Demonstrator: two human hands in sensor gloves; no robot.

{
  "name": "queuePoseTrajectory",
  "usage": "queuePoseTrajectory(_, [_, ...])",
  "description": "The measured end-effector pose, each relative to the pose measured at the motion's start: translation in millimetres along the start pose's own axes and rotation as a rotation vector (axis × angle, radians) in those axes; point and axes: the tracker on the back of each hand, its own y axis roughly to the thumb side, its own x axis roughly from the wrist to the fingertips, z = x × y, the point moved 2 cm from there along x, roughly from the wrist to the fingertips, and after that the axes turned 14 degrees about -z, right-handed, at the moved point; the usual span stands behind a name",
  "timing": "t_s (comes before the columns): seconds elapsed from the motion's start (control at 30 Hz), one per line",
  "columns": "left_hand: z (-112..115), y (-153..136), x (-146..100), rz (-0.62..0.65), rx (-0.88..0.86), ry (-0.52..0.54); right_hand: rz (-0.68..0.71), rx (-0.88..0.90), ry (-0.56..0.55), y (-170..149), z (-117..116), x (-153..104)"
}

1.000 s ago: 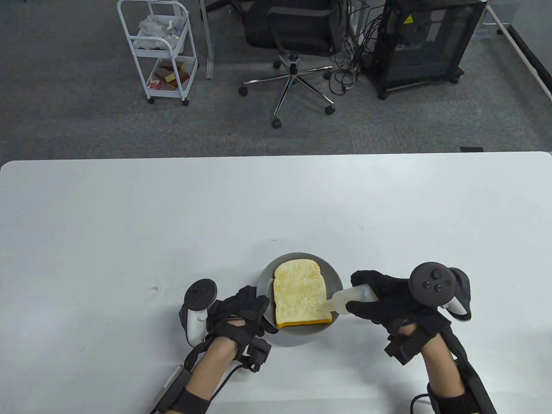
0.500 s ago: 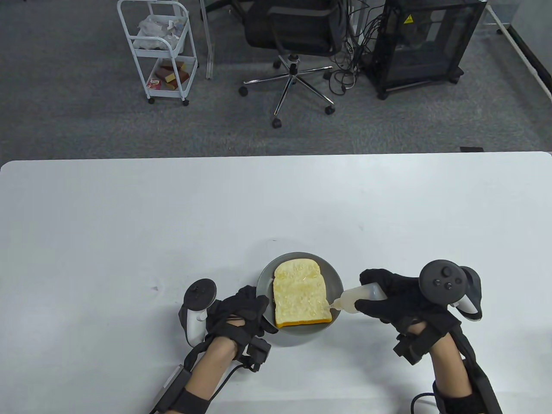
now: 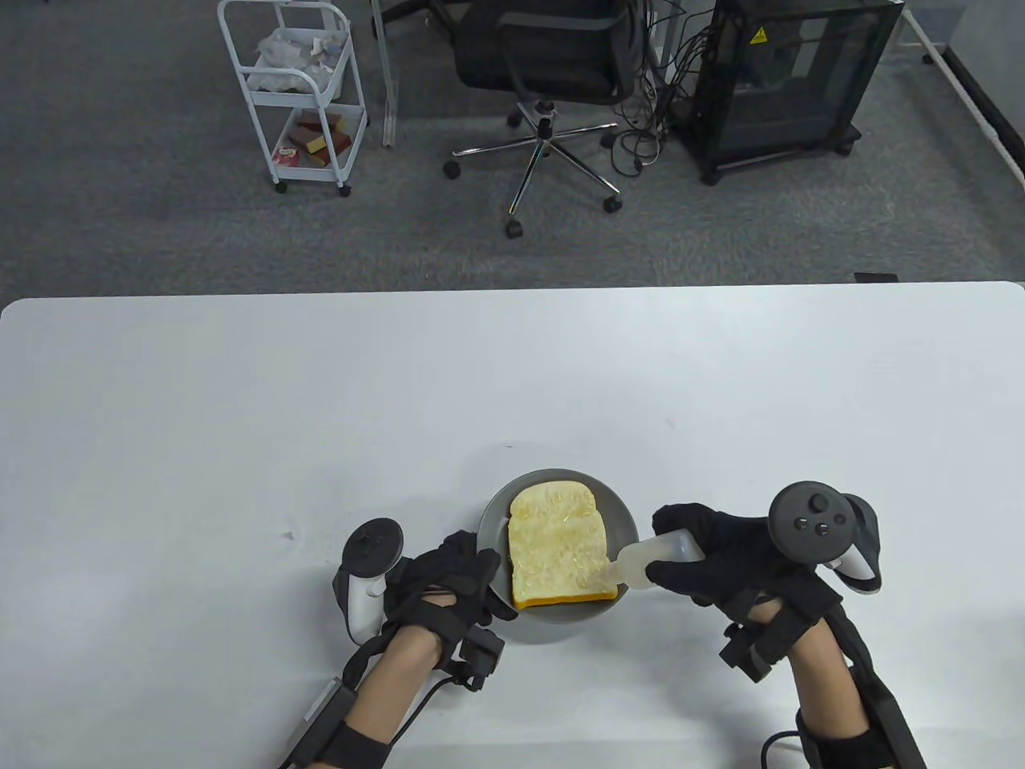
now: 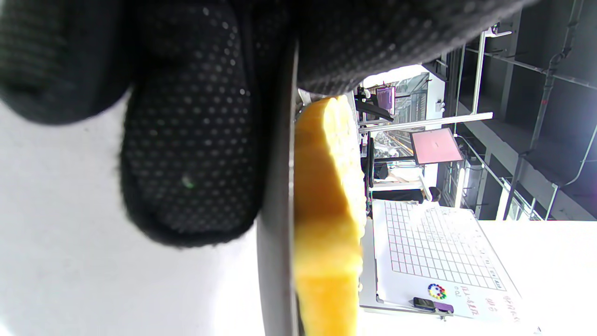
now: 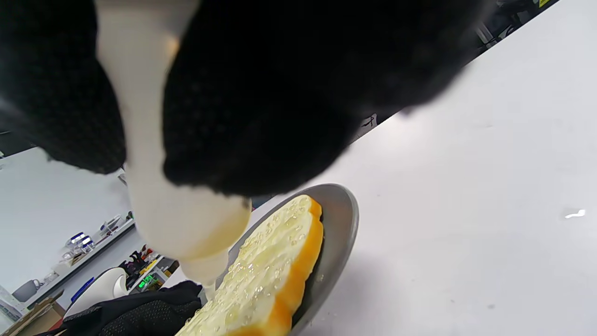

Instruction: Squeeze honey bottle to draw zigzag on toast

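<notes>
Honey bottle: translucent white plastic squeeze bottle [image 3: 655, 556], lower middle of the table view, tilted with its nozzle pointing left and down onto the lower right corner of the toast.
Right hand: black-gloved right hand [image 3: 733, 557] has its grip clenched around the bottle's body, fingers above and thumb below; in the right wrist view the bottle [image 5: 163, 186] hangs between dark fingers [image 5: 261, 102] with its tip at the bread's surface.
Toast: pale yellow slice of toast with an orange crust [image 3: 557, 546], lying flat in the dish, its top glistening with blobs of clear honey [image 5: 261, 270].
Plate: round grey shallow plate [image 3: 496, 513] on the table, just left of the right hand.
Left hand: black-gloved left hand [image 3: 448, 581] at the plate's lower left edge; the left wrist view shows a dotted fingertip [image 4: 191, 158] under the rim and the glove over it, so the grip pinches the plate [image 4: 275, 233].
Table: wide white table [image 3: 240, 416] filling the lower half of the frame.
Room behind: white wire trolley [image 3: 296, 88] upper left, black office chair [image 3: 552, 64] top middle, black cabinet on wheels [image 3: 793, 80] upper right, all on grey carpet.
</notes>
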Motion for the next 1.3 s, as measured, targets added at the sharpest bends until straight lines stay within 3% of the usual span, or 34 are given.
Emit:
queuePoseTrajectory(0.57, [2,0,0,-0.003,0.000,0.000,0.019,0.050,0.064,11,-30,14])
queuePoseTrajectory(1.3, [4,-1,1,-0.006,0.000,-0.002,0.020,0.069,0.109,20,-53,26])
